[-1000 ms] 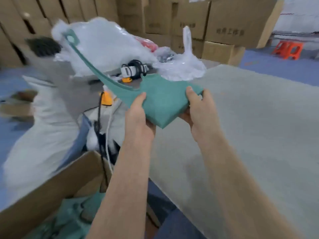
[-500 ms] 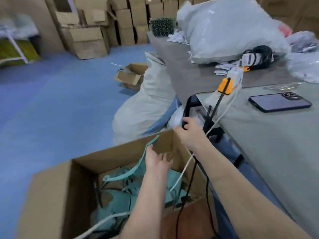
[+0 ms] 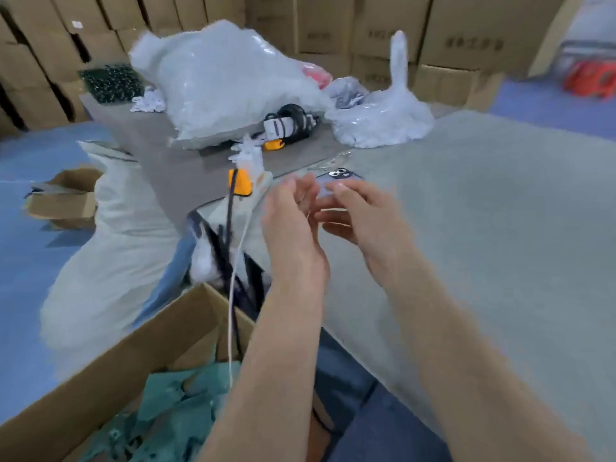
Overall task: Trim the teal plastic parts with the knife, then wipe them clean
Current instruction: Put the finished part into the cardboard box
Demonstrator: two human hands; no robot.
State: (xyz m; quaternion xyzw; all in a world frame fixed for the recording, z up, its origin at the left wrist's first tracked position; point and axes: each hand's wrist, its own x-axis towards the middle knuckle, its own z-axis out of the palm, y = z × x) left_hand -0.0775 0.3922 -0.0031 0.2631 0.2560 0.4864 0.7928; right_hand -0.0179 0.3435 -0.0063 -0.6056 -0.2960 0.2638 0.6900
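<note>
Warehouse corner, stacked cartons behind a grey table (image 3: 500, 228). Lower left, an open cardboard box (image 3: 100, 378) holding a heap of teal plastic parts (image 3: 173, 405), with a white cable (image 3: 233, 295) dangling into it. Left hand (image 3: 290, 221) and right hand (image 3: 363, 211) raised close together above the table edge, fingers loose and spread, gripping nothing. Phone (image 3: 343, 176) partly hidden behind them; plastic bags (image 3: 226, 78) beyond.

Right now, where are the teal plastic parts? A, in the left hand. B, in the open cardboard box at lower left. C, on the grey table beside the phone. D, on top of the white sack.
B: the teal plastic parts lie heaped inside the open cardboard box.
</note>
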